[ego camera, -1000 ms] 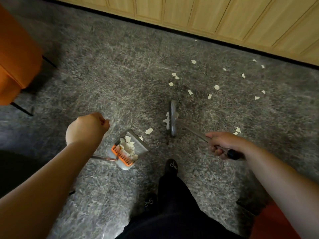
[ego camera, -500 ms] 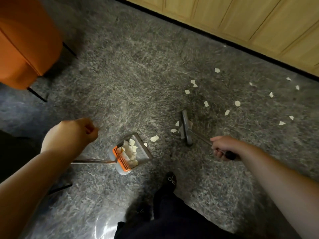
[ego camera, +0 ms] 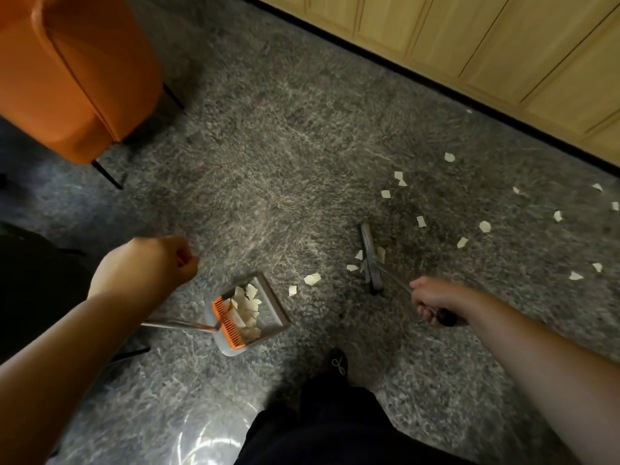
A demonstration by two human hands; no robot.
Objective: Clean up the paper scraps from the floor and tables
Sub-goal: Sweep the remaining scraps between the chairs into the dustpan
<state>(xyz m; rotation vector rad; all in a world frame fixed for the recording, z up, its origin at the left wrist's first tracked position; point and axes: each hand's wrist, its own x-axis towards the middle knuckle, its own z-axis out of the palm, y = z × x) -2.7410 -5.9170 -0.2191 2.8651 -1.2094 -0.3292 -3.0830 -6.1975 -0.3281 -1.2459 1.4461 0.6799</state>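
While the right hand (ego camera: 436, 302) curls around the black grip of a broom (ego camera: 370, 260), the broom's head rests on the grey floor (ego camera: 268, 146) with a few paper scraps (ego camera: 419, 221) touching it and more scattered beyond, toward the wooden wall (ego camera: 503, 45). The left hand (ego camera: 151, 263) is closed in a fist above the dustpan (ego camera: 248, 313), presumably on its metal handle, though the grip is hidden. Scraps fill the dustpan. An orange chair (ego camera: 67, 72) stands far left.

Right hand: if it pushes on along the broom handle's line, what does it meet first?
Probably the broom head itself, since the right hand grips its handle; past that, a scrap against the head. Depth is uncertain.
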